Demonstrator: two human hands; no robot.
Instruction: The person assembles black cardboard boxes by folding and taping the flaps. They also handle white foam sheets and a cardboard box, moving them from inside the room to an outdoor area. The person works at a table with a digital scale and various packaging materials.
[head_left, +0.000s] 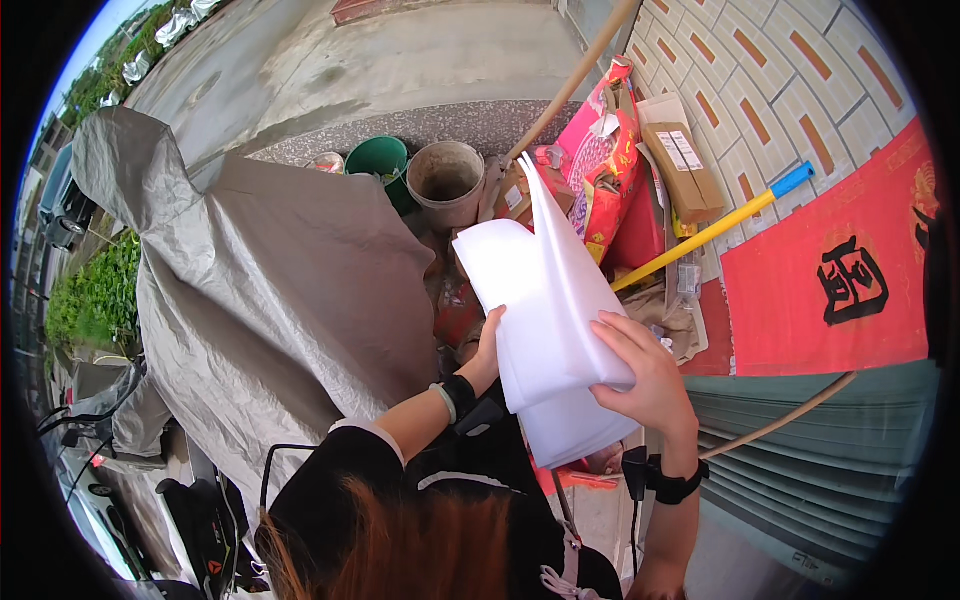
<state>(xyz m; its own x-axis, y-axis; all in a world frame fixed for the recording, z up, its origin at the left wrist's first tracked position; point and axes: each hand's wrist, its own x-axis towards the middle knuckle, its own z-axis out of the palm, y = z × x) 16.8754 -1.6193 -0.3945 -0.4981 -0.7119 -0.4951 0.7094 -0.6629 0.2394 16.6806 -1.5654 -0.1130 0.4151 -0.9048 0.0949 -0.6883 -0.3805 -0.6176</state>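
Note:
A folded white sheet [555,310], soft and thick like packing foam, is held up in front of my body. Its layers part at the top, where one edge stands up in a narrow point. My left hand [487,345] grips the sheet's left edge, with most of its fingers hidden behind it. On the other side my right hand [650,375] pinches the lower right part, thumb and fingers lying over the fold. Both wrists wear black bands.
A grey cover [290,270] drapes over a bulky shape at left. Behind the sheet stand a green bucket [377,158], a grey bucket [446,185], red bags [612,185] and a cardboard box [684,170]. A yellow pole [700,240] leans at right beside a red banner [830,265].

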